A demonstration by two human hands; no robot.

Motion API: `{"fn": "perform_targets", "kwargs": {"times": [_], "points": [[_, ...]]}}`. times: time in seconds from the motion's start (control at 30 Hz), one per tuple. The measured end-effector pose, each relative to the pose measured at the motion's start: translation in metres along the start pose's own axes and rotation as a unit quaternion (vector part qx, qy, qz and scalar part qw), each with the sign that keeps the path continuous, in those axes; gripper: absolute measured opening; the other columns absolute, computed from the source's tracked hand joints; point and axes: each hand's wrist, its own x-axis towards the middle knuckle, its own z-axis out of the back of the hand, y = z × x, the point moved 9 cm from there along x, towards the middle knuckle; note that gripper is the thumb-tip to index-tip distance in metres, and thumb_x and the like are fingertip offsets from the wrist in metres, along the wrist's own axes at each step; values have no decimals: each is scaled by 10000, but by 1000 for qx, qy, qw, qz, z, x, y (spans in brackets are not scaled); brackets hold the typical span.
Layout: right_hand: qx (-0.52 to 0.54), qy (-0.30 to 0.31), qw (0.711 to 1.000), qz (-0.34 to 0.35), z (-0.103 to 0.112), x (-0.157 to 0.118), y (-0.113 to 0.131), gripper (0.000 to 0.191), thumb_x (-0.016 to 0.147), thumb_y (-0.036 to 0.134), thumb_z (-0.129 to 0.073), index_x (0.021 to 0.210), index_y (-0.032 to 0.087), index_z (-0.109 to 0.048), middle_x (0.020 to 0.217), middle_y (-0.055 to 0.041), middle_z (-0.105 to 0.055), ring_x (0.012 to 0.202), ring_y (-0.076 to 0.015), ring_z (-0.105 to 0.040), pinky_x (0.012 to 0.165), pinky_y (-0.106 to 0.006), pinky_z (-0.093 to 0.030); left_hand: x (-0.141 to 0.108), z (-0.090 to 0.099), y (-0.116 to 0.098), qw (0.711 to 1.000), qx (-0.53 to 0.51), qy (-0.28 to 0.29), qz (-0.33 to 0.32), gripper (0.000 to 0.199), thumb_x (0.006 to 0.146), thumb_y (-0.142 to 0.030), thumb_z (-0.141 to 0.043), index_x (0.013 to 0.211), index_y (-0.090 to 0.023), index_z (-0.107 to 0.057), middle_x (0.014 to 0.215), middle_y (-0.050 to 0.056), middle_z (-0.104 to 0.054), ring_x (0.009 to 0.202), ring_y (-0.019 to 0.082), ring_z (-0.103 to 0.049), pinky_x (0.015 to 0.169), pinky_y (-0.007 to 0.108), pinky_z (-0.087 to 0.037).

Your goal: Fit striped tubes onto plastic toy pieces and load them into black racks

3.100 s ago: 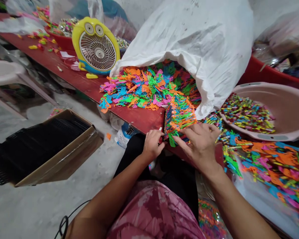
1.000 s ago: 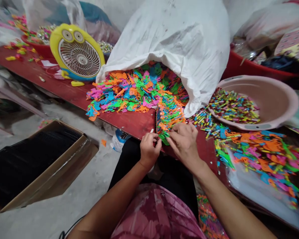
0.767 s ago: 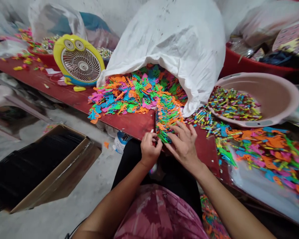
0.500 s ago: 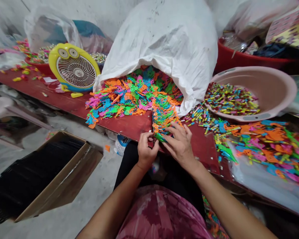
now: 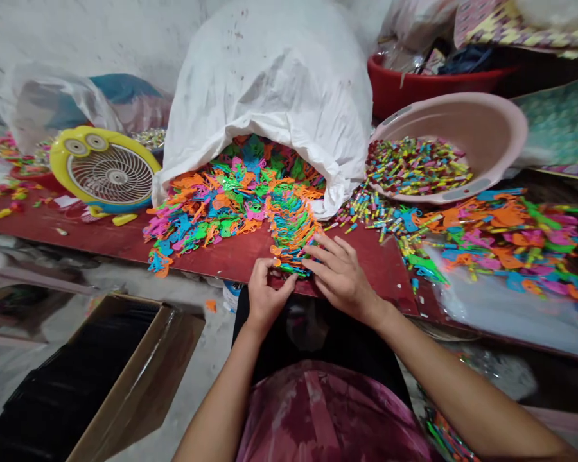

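Bearing plastic pieces (image 5: 212, 215), red table (image 5: 385, 266) before pale wall (image 5: 101, 38)

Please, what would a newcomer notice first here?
Probably the big white sack at top centre, with bright plastic pieces heaped at its open mouth on the red table. Then the goggle-eyed yellow fan, left of the sack. In front, the left hand and right hand are at a row of colourful pieces.

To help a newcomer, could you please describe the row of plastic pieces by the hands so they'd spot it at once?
Find the big white sack on the red table. From near its mouth, the row reaches the left hand and right hand. Unlike the jumbled pile beside it, its multicoloured pieces are neatly lined up.
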Motion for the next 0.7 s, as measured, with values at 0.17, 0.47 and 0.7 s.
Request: {"fn": "perform_targets", "kwargs": {"times": [0.17, 0.47, 0.7], "points": [[-10, -5, 1000, 1, -1, -2, -4, 302, 905, 130, -577, 1181, 223, -655, 1309, -57, -642, 1383, -245, -417, 1156, -487, -288, 0, 2, -5, 998, 60, -26, 4, 295, 744, -298, -743, 935, -211, -536, 834, -23, -564, 715, 126, -574, 687, 246, -491], [3, -30, 999, -9, -9, -3, -4, 278, 928, 157, -568, 1191, 189, -649, 1297, -89, -637, 1381, -252, -413, 1143, -463, -343, -8, -2, 3, 994, 95, -56, 7, 355, 768, -381, -756, 1001, -204, -556, 865, -5, -583, 706, 126, -595, 716, 270, -496], [-11, -16, 999, -30, -11, -8, 8, 338, 958, 154, -492, 1271, 239, -586, 1389, -45, -583, 1423, -242, -359, 1185, -502, -250, -14, -2, 0, 989, 107, -96, 31, 365, 786, -383, -740, 1020, -187, -542, 850, -7, -567, 685, 117, -586, 700, 268, -498]]}}
